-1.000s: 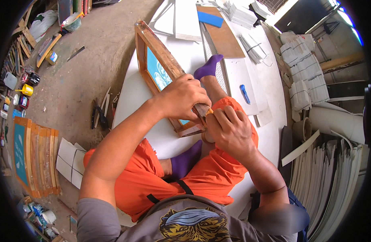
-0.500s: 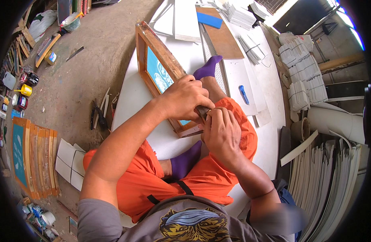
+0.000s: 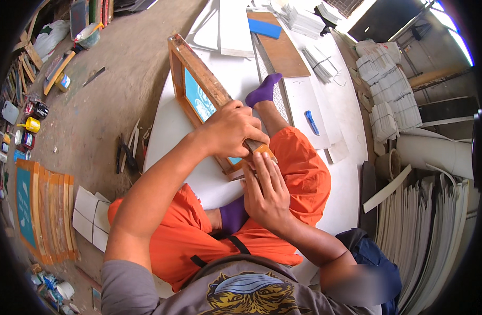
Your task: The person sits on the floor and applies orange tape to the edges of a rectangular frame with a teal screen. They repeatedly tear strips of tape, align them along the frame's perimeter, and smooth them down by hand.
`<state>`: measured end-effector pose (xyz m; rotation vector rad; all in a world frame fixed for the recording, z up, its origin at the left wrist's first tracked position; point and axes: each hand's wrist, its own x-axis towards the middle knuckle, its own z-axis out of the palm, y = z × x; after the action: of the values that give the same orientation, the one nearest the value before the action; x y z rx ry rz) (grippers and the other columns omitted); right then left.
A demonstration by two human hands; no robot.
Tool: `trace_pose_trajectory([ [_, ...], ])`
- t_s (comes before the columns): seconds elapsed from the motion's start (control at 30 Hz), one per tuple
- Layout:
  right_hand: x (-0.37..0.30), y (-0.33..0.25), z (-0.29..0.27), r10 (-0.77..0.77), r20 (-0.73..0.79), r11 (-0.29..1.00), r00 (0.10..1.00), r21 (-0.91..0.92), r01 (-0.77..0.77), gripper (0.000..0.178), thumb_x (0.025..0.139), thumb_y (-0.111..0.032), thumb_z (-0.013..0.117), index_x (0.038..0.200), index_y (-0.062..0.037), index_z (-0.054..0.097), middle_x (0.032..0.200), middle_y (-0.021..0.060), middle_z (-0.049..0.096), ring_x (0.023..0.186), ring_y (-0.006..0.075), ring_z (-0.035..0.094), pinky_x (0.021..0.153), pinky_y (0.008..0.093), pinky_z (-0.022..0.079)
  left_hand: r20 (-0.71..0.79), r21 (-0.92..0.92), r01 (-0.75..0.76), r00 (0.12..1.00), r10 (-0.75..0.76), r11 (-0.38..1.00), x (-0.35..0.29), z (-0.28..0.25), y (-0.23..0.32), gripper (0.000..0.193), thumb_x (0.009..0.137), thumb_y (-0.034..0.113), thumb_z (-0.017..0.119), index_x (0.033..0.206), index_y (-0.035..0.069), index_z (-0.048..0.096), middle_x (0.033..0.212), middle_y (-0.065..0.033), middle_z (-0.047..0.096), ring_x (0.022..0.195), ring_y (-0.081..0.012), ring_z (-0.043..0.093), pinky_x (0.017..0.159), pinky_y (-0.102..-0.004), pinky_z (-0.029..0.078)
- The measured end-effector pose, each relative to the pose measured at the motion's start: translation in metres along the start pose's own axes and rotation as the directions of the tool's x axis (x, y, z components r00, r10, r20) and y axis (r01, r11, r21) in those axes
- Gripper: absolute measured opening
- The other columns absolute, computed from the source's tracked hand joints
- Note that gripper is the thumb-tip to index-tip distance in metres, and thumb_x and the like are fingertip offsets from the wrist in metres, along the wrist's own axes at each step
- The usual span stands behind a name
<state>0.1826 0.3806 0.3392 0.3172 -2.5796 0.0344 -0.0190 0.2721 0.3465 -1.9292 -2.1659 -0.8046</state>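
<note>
A wooden screen-printing frame (image 3: 203,75) stands tilted on its edge on the white table (image 3: 165,142) between my legs. Its teal mesh (image 3: 191,89) carries a pale design, partly hidden by my arm. My left hand (image 3: 231,127) is closed around the frame's upper bar near the close corner. Against that corner's end lie the outstretched fingers of my right hand (image 3: 268,191), flat on the bare wood. Whether a small item sits under those fingers I cannot tell.
A blue utility knife (image 3: 312,122) lies on white sheets at the right, beyond my knee. Farther off are a brown board (image 3: 285,55) and a blue strip (image 3: 264,28). More screen frames (image 3: 47,210) stand on the floor at left, near pliers (image 3: 126,155) and paint pots (image 3: 31,124).
My right hand has gone from curled fingers at the frame's corner to straight fingers laid across it, shifting slightly left and toward me. The left hand keeps its hold.
</note>
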Motion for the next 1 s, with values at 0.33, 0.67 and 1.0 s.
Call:
trace_pose_trajectory([
  [0.33, 0.006, 0.020, 0.005, 0.172, 0.074, 0.973, 0.982, 0.144, -0.181, 0.073, 0.092, -0.039, 0.074, 0.150, -0.0024, 0.050, 0.155, 0.0239, 0.047, 0.147, 0.0390, 0.043, 0.118, 0.0537, 0.035, 0.007, -0.043, 0.038, 0.999, -0.038, 0.998, 0.001, -0.003, 0.003, 0.034, 0.065, 0.014, 0.079, 0.099, 0.018, 0.080, 0.095, 0.0027, 0.072, 0.096, -0.0198, 0.065, 0.099, -0.0408, 0.043],
  [0.67, -0.003, 0.028, 0.022, 0.057, -0.052, 0.963, 0.997, 0.267, -0.041, 0.062, 0.088, -0.031, 0.079, 0.144, -0.0131, 0.060, 0.151, 0.0210, 0.052, 0.133, 0.0388, 0.056, 0.107, 0.0492, 0.049, 0.035, -0.049, 0.069, 0.997, -0.067, 0.996, -0.011, -0.010, 0.009, 0.032, 0.066, 0.020, 0.082, 0.097, 0.020, 0.079, 0.099, 0.0041, 0.074, 0.097, -0.0200, 0.064, 0.101, -0.0409, 0.042],
  [1.0, -0.005, 0.037, -0.002, 0.118, -0.022, 0.863, 0.993, 0.497, -0.092, 0.060, 0.089, -0.041, 0.076, 0.143, -0.0194, 0.063, 0.157, 0.0266, 0.041, 0.142, 0.0471, 0.043, 0.115, 0.0550, 0.039, 0.032, -0.027, 0.080, 0.996, -0.079, 0.996, -0.017, -0.019, 0.016, 0.035, 0.067, 0.029, 0.087, 0.100, 0.022, 0.080, 0.096, 0.0019, 0.073, 0.102, -0.0202, 0.064, 0.106, -0.0393, 0.041],
])
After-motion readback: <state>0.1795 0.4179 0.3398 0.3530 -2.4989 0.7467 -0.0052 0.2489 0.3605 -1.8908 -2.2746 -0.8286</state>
